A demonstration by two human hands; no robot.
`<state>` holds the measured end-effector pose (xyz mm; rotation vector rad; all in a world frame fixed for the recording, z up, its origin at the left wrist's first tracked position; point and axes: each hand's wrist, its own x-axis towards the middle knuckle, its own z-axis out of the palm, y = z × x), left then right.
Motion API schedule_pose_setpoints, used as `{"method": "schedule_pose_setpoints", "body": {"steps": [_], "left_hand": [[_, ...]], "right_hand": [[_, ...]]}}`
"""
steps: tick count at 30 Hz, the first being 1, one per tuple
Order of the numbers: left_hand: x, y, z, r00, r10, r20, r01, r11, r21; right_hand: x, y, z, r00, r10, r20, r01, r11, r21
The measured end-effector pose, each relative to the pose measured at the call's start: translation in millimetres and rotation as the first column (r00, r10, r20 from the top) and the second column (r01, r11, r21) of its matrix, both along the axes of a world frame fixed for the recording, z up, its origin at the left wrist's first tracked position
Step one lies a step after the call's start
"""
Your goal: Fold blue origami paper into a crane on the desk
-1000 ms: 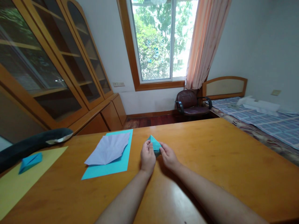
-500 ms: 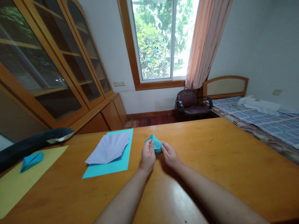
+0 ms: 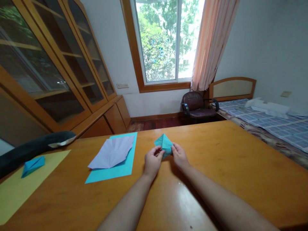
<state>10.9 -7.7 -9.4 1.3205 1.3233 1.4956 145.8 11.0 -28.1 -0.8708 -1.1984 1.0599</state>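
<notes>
A small folded turquoise paper (image 3: 164, 142) is held between my two hands, a little above the middle of the wooden table. Its pointed top faces away from me, and a flap spreads to the left. My left hand (image 3: 153, 160) pinches its lower left part between thumb and fingers. On the right edge, my right hand (image 3: 180, 157) grips it with the thumb on top. My fingers hide part of its near side and underside.
Left of my hands, a creased pale lilac paper (image 3: 112, 152) lies on a turquoise sheet (image 3: 108, 175). Farther left, a folded blue paper piece (image 3: 33, 166) rests on a yellow sheet (image 3: 31, 189). A dark curved object (image 3: 36, 146) lies behind it. The wooden table (image 3: 240, 166) extends right.
The folded turquoise paper has shifted right and slightly away from me, and more of it shows. My right hand has moved right with it; my left hand now grips lower on it.
</notes>
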Motion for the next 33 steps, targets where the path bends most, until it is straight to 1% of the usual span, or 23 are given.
{"method": "schedule_pose_setpoints", "body": {"steps": [3, 5, 11, 14, 18, 22, 24, 25, 28, 30, 33], "left_hand": [[0, -2, 5.4, 1.000, 0.001, -0.020, -0.001, 1.000, -0.016], [1, -2, 7.2, 1.000, -0.014, -0.007, 0.014, 1.000, -0.028], [1, 2, 4.6, 0.981, -0.082, 0.177, 0.095, 0.993, -0.069], [0, 3, 3.3, 0.967, -0.117, 0.225, 0.139, 0.986, -0.086], [-2, 3, 4.1, 0.926, -0.216, 0.309, 0.258, 0.961, -0.101], [-1, 3, 4.8, 0.900, -0.253, 0.355, 0.306, 0.947, -0.101], [-1, 3, 3.9, 0.905, -0.256, 0.341, 0.303, 0.949, -0.091], [-1, 4, 3.2, 0.916, -0.243, 0.320, 0.283, 0.955, -0.085], [-2, 5, 0.1, 0.962, -0.153, 0.227, 0.172, 0.983, -0.062], [-2, 5, -1.8, 0.978, -0.119, 0.172, 0.130, 0.990, -0.057], [-1, 4, -3.7, 0.981, -0.161, 0.111, 0.171, 0.982, -0.084]], "right_hand": [[-1, -1, 1.2, 0.999, 0.016, -0.044, -0.017, 1.000, -0.012], [-2, -2, 2.4, 0.997, 0.026, -0.072, -0.027, 0.999, -0.021], [0, -3, 5.2, 0.994, 0.047, -0.096, -0.052, 0.998, -0.044], [3, -2, 6.0, 0.992, 0.076, -0.096, -0.082, 0.995, -0.062], [4, -1, 4.7, 0.986, 0.107, -0.125, -0.120, 0.988, -0.102], [3, -1, 3.1, 0.978, 0.140, -0.152, -0.159, 0.980, -0.122], [3, 0, 3.1, 0.976, 0.148, -0.162, -0.169, 0.978, -0.123], [3, 0, 3.2, 0.976, 0.141, -0.168, -0.162, 0.979, -0.123], [4, 2, 3.5, 0.978, 0.085, -0.192, -0.111, 0.985, -0.130], [5, 3, 3.5, 0.977, 0.045, -0.209, -0.075, 0.987, -0.141], [5, 3, 3.2, 0.976, 0.012, -0.216, -0.045, 0.988, -0.147]]}}
